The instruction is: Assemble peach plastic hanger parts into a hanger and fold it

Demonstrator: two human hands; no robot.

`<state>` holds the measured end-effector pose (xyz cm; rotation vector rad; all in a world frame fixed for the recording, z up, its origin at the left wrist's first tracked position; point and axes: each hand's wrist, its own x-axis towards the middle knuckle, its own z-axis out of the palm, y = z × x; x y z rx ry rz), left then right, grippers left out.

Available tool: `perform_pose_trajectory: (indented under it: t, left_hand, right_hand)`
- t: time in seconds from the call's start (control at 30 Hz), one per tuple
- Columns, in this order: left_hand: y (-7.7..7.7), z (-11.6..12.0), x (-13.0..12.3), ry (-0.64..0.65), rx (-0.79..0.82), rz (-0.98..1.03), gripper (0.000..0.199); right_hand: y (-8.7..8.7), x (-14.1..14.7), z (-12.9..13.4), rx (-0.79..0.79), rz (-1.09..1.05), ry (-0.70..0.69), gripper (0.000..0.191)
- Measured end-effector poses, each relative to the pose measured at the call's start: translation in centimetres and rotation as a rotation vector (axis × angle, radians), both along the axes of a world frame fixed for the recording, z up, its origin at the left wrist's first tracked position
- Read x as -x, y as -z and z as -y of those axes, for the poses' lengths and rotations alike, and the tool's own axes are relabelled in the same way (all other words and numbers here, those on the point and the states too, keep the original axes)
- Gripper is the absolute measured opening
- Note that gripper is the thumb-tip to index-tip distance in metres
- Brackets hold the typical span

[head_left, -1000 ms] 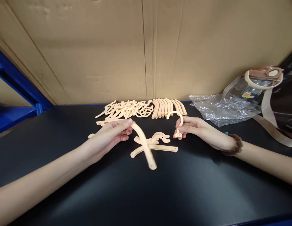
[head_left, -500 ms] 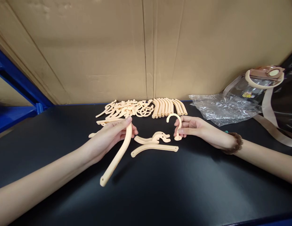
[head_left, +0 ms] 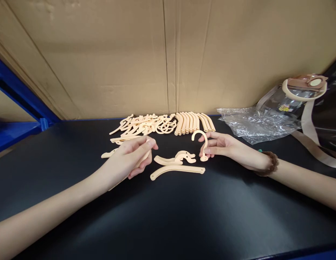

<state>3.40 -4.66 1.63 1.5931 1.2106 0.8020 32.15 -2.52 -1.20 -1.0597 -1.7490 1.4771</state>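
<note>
My left hand (head_left: pixel 132 155) is closed around a beige curved hanger arm (head_left: pixel 143 159), most of which the palm and fingers hide. In my right hand (head_left: pixel 218 145) a beige hanger hook (head_left: pixel 205 144) is pinched upright between thumb and fingers, its curve opening to the left and its round base at the bottom. Between the hands, another hanger arm (head_left: pixel 177 169) lies flat on the black table. Just behind it rest short curved hanger pieces (head_left: pixel 181 157), partly overlapping. Beside my left wrist a beige piece (head_left: pixel 108 154) shows only in part.
Behind the hands lies a pile of loose beige pieces (head_left: pixel 146 124), with a row of hanger arms (head_left: pixel 188 122) to its right. Crumpled clear plastic (head_left: pixel 254 124) and a strapped water bottle (head_left: pixel 295 95) occupy the right side. A cardboard wall (head_left: pixel 116 65) closes the back.
My left hand has turned, swinging the hanger arm from hanging clearly in front to mostly hidden behind the fingers. My right hand with the hook has barely moved.
</note>
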Motion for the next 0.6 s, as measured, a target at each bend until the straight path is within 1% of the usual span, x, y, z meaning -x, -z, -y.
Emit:
perform_pose_trajectory:
  t: [0.1, 0.17, 0.23, 0.33, 0.4, 0.5, 0.53, 0.6]
  left_hand:
    - [0.3, -0.1, 0.3, 0.074, -0.070, -0.148, 0.029]
    - [0.6, -0.1, 0.6, 0.087, -0.164, -0.233, 0.029]
    - [0.9, -0.1, 0.8, 0.103, -0.322, -0.319, 0.029]
    - [1.6, 0.0, 1.2, 0.198, -0.626, -0.453, 0.028]
    - [2.1, 0.1, 1.3, 0.250, -0.780, -0.515, 0.027]
    - [2.6, 0.1, 1.2, 0.274, -0.939, -0.573, 0.018]
    - [2.7, 0.1, 1.1, 0.275, -0.981, -0.589, 0.017]
    - [2.8, -0.1, 1.0, 0.274, -1.031, -0.611, 0.021]
  right_hand:
    - [-0.1, 0.2, -0.1, -0.003, -0.004, 0.021, 0.035]
    - [-0.2, 0.4, -0.2, -0.009, 0.006, 0.032, 0.036]
    - [-0.3, 0.5, -0.4, -0.004, 0.036, 0.031, 0.038]
    - [-0.5, 0.9, -0.8, 0.020, 0.082, -0.007, 0.038]
    - [-0.5, 1.3, -1.1, 0.038, 0.086, -0.039, 0.036]
    - [-0.4, 2.2, -1.4, 0.065, 0.060, -0.074, 0.036]
    - [-0.3, 2.5, -1.5, 0.069, 0.048, -0.083, 0.036]
    - [-0.1, 3.3, -1.6, 0.059, 0.023, -0.098, 0.035]
